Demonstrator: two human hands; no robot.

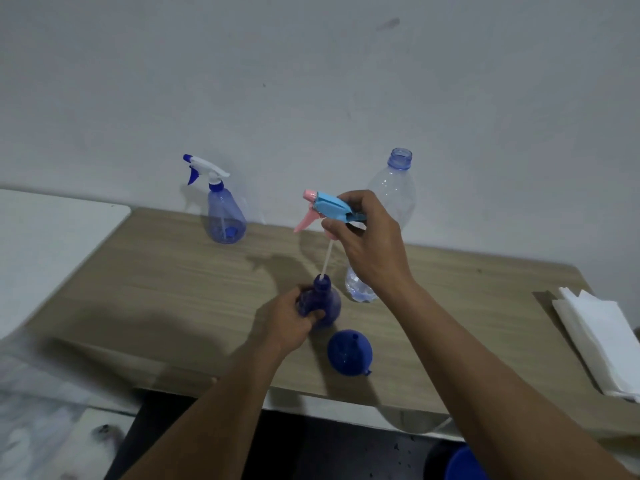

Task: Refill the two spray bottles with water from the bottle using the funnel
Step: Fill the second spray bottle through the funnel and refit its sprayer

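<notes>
Head view. My left hand (294,317) grips the dark blue spray bottle (329,303), fingers curled round its body; the bottle stands on the wooden surface (166,271), near the middle. My right hand (370,244) holds the pink and light-blue trigger head (327,207) pinched above the bottle, off its neck. The white dip tube (327,259) hangs down from the trigger head, its lower end at the bottle's open mouth.

The blue funnel (349,353) sits on the surface just near-right of the dark blue spray bottle, close to the near edge. The clear water bottle (393,188) stands uncapped behind my right hand, with water only at its base. The second spray bottle (225,213), white trigger fitted, stands far left by the wall. Folded paper towels (602,341) lie at the right end.
</notes>
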